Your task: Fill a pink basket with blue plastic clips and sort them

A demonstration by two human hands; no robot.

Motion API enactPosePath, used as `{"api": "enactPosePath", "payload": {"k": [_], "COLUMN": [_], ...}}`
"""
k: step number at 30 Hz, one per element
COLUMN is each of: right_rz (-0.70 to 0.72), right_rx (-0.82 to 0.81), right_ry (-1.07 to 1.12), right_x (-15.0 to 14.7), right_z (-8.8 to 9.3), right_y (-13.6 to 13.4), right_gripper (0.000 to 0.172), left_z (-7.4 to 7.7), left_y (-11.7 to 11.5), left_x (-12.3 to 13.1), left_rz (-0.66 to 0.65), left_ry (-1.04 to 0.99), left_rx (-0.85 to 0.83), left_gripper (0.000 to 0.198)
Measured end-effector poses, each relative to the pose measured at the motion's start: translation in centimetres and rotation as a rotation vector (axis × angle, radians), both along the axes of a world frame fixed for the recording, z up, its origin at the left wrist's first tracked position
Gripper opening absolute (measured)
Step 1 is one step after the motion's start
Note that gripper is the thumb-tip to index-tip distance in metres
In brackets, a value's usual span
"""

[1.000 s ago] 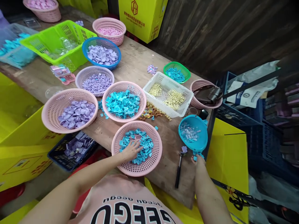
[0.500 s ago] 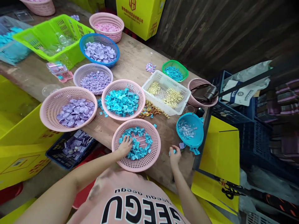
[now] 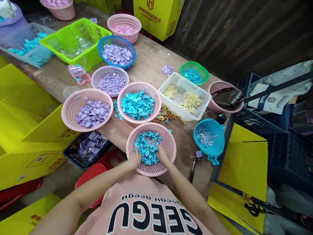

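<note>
Directly before me a pink round basket [image 3: 168, 138] holds a loose heap of small blue plastic pieces [image 3: 146, 145]. At the heap's left edge is my left hand [image 3: 134, 160], fingers apart and touching the pieces. My right hand [image 3: 162, 154] reaches over the basket's right side, its fingers stretched into the heap from that side. Some fingertips of both hands are hidden among the pieces. Neither hand visibly grips a single piece. A black-handled tool with a metal head [image 3: 193, 169] lies on the table to the right of the basket.
Behind stand another pink basket of blue pieces [image 3: 138, 105], a pink basket of purple pieces [image 3: 93, 113] and a white tray [image 3: 182, 88] with cream parts. To the right is a blue basin [image 3: 209, 140] near the table edge. Yellow boxes [image 3: 242, 156] flank the table.
My right hand has moved left from the bare table, where it held a small blue piece, into the basket. The tool is now uncovered. My left hand has shifted nearer me. The view has turned slightly left.
</note>
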State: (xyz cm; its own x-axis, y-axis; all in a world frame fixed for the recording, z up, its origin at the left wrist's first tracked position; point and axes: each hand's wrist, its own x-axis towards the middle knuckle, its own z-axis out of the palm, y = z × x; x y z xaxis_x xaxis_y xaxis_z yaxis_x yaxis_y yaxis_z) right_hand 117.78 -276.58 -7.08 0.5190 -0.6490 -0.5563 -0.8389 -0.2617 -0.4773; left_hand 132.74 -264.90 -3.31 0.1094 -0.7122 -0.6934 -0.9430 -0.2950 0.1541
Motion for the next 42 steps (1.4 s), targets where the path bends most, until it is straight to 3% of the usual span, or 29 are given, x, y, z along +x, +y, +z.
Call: {"api": "enactPosePath", "payload": {"k": [3, 7, 12, 14, 19, 23, 25, 29, 32, 35, 38, 42], "right_rz": [0.048, -0.234, -0.472, -0.527, -0.573, -0.609, -0.506, -0.136, 0.091, 0.428, 0.61, 0.518], "right_rx": [0.152, 0.081, 0.034, 0.006, -0.034, -0.143, -0.128, -0.117, -0.221, -0.095, -0.037, -0.086], "right_ry": [-0.212, -0.215, -0.277, -0.296, -0.366, -0.415, -0.387, -0.163, -0.116, -0.074, 0.053, 0.144], "right_x": [-1.0, -2.1, -2.1, -2.0, -1.6, -1.4, -1.3, -1.5, -1.6, -1.8, -2.0, -1.6], "right_z": [0.4, 1.0, 2.2, 2.8, 3.7, 3.0, 2.4, 1.4, 1.1, 1.0, 1.1, 2.0], "right_y": [-0.7, -2.5, -3.3, -3.4, -3.2, -3.2, -3.4, -3.1, -1.5, 0.9, 2.0, 0.4], "right_gripper": [0.047, 0.041, 0.036, 0.034, 0.035, 0.035, 0.031, 0.029, 0.038, 0.041, 0.034, 0.033], "left_z": [0.5, 1.0, 0.8, 0.5, 0.2, 0.6, 0.8, 0.9, 0.5, -0.1, -0.6, -1.0], "left_y": [-0.1, -1.1, -2.1, -2.2, -1.7, -1.4, -1.4, -1.2, -0.7, -0.8, -1.9, -5.0], "left_x": [-0.1, 0.2, 1.1, 1.4, 0.6, -0.2, 0.1, 1.6, 2.6, 3.4, 4.8, 7.8], "left_rz": [0.03, 0.007, 0.094, 0.097, 0.048, -0.001, -0.035, -0.057, -0.081, -0.032, 0.225, 0.83], "left_ry": [0.2, 0.441, 0.067, -0.004, 0.102, 0.17, 0.192, 0.142, 0.113, 0.12, 0.127, 0.162], "left_rx": [0.024, 0.042, -0.079, -0.052, 0.076, 0.109, 0.111, 0.02, -0.146, -0.385, -0.587, -0.823], "left_gripper": [0.037, 0.036, 0.044, 0.045, 0.049, 0.041, 0.034, 0.032, 0.031, 0.034, 0.04, 0.037]}}
